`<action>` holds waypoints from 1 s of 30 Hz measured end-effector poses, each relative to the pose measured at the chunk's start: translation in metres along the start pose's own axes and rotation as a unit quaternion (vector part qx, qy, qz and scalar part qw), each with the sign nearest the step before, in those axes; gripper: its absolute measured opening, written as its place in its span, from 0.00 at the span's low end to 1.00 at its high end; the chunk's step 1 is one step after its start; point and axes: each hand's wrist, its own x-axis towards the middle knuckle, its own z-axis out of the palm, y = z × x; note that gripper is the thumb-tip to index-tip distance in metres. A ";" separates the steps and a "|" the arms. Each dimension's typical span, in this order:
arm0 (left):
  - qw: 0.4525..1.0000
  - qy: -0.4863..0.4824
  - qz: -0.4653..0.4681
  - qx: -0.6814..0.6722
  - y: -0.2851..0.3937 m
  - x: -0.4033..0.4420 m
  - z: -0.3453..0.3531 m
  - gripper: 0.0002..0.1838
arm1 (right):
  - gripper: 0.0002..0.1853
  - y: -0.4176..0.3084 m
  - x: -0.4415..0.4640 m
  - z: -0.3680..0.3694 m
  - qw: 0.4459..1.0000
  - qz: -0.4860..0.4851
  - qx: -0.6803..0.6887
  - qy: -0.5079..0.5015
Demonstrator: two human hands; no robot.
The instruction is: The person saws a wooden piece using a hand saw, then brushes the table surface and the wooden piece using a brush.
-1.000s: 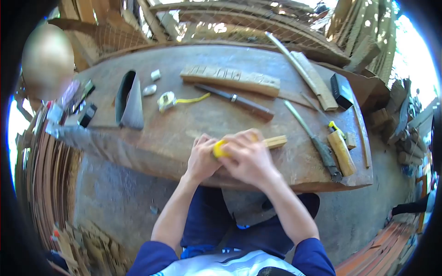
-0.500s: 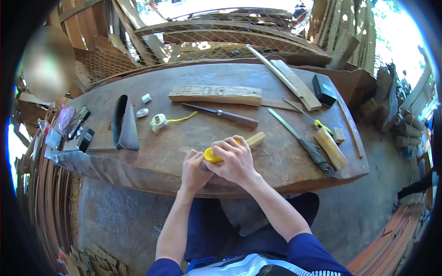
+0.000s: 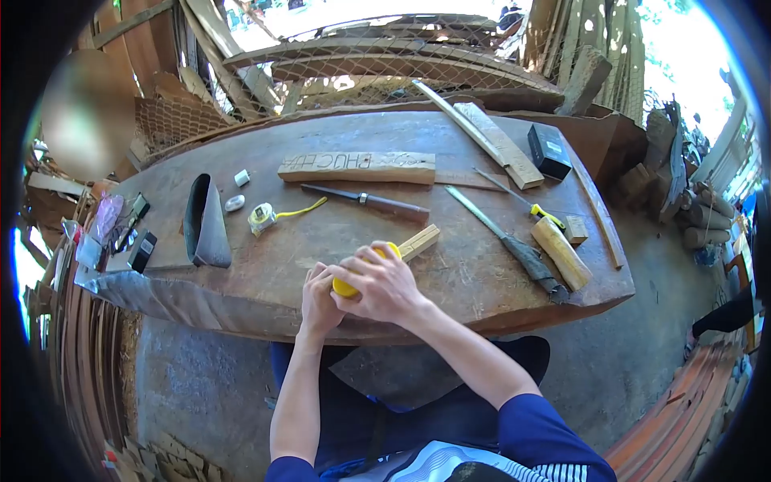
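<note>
My right hand (image 3: 383, 283) is wrapped over a yellow tool (image 3: 344, 287) with rounded ends; the fingers hide most of it, so its exact kind is unclear. Beneath it lies a short squared wood piece (image 3: 422, 242), its far end sticking out past my knuckles. My left hand (image 3: 320, 304) is closed right beside the tool's near end, and what its fingers grip is hidden. Just beyond both hands rests a wooden-handled knife or file (image 3: 377, 204). A tape measure (image 3: 262, 218) with its yellow tape partly out sits further left.
A lettered wood block (image 3: 357, 168) lies across the table (image 3: 265, 313). To the right are a rag-wrapped blade (image 3: 522, 255), a yellow-handled screwdriver (image 3: 546, 215), a round wood piece (image 3: 562, 255) and a black box (image 3: 549, 151). A dark metal sleeve (image 3: 207, 225) stands left.
Both hands, the yellow tool and the wood piece remain together. The whole scene has shifted slightly left in view as the head turned. Slightly more of the wood piece shows past my right hand.
</note>
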 end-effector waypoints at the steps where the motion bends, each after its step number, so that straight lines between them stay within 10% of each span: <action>1: 1.000 0.006 -0.003 -0.003 0.001 -0.001 -0.002 0.17 | 0.23 0.000 0.005 0.001 1.000 -0.011 -0.001 -0.013; 30: 0.996 -0.060 -0.055 -0.035 0.025 0.013 -0.005 0.15 | 0.21 0.055 -0.011 -0.063 0.976 0.148 -0.151 -0.049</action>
